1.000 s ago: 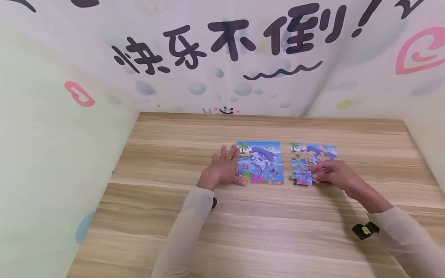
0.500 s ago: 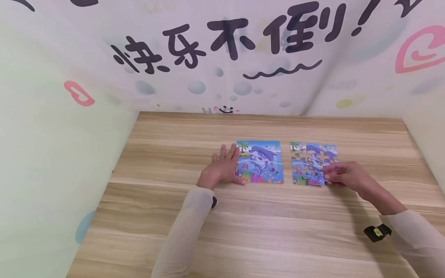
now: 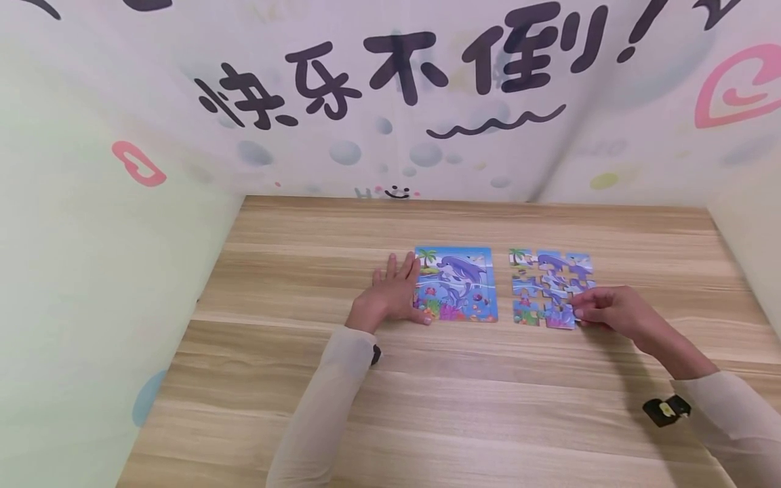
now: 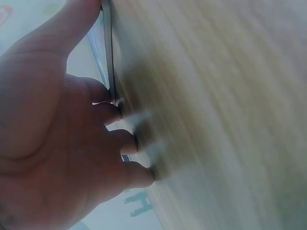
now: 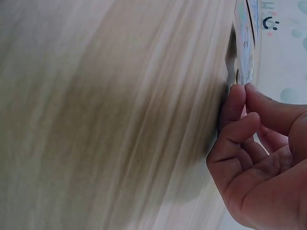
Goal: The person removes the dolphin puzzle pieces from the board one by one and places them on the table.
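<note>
A square dolphin puzzle board (image 3: 454, 285) lies flat on the table, showing a palm tree, dolphins and coral. My left hand (image 3: 390, 295) rests along its left edge, fingers spread and straight; in the left wrist view the fingertips touch the tabletop. To the board's right, several loose jigsaw pieces (image 3: 552, 278) form a grid with gaps, in a similar dolphin picture. My right hand (image 3: 616, 313) pinches a purple-blue jigsaw piece (image 3: 560, 316) by its right side, at the bottom row's middle. In the right wrist view, thumb and index finger meet at the piece's edge; the other fingers are curled.
The wood-grain table (image 3: 390, 407) carries the board and pieces near its middle. A white printed backdrop (image 3: 366, 149) with large black characters rises behind its far edge. Pale panels stand at both sides. Black straps (image 3: 666, 410) sit on the wrists.
My right hand has moved to the right with the jigsaw piece, from the lower left of the loose grid to its bottom middle. The left hand and the board have stayed in place.
</note>
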Available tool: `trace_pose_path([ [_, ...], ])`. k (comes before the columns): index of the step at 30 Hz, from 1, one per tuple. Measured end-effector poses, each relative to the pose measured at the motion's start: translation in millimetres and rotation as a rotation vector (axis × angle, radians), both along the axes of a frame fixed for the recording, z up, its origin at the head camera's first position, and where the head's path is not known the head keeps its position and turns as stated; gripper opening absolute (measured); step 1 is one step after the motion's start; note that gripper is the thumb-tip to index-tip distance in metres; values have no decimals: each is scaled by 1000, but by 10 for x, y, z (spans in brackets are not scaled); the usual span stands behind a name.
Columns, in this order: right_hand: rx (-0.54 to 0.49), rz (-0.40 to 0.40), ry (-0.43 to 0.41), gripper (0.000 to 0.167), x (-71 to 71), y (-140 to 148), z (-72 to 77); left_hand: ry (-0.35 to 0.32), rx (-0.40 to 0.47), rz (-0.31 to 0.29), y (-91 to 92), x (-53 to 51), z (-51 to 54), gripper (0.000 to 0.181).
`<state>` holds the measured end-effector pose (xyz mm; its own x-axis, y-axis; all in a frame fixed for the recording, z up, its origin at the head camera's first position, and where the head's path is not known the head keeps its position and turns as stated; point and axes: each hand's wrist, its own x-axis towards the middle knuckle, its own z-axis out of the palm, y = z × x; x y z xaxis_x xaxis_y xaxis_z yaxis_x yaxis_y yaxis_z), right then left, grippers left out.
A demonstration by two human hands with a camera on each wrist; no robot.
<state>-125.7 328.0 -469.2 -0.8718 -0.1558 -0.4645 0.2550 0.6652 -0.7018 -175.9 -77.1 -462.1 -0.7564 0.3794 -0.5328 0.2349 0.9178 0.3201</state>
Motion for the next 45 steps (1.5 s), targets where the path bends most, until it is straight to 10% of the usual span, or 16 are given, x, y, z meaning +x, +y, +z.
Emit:
trace_pose_path([
  [45,12,-6,26,28,-107,-299,119,-11,15,8,-7,-4,-1,121],
])
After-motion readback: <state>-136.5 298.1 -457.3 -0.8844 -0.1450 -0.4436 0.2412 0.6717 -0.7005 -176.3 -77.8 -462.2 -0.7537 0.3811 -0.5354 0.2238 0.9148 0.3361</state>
